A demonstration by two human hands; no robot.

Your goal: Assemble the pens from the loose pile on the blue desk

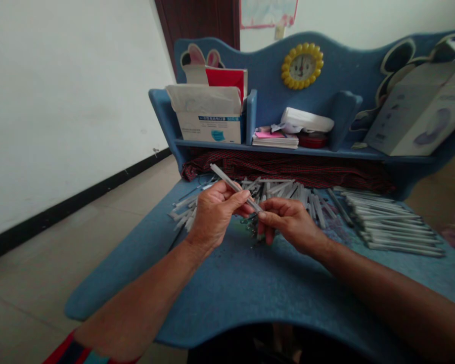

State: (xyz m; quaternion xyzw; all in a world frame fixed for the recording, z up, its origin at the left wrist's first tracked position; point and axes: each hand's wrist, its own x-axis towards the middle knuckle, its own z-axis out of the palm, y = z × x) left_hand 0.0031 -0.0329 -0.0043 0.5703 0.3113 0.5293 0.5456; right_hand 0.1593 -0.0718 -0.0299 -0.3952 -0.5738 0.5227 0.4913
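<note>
My left hand [220,205] is closed around a slim, whitish pen barrel [224,176], thumb on top, above the middle of the blue desk. The barrel slants from upper left down to the right. At its lower end, my right hand [284,220] pinches it between thumb and fingers; any small part there is hidden. Behind both hands lies a loose heap of similar barrels [284,188], with small dark bits in front of it. More pale pieces [184,212] lie left of my left hand. To the right, finished-looking pens [394,220] lie side by side in a stack.
The blue desk [227,288] has a curved front edge. A dark red checked cloth [288,169] lies beneath the shelf [314,147]. On the shelf are a mask box [208,119], papers [275,140] and a large white carton [420,108]. A yellow clock [302,66] hangs above.
</note>
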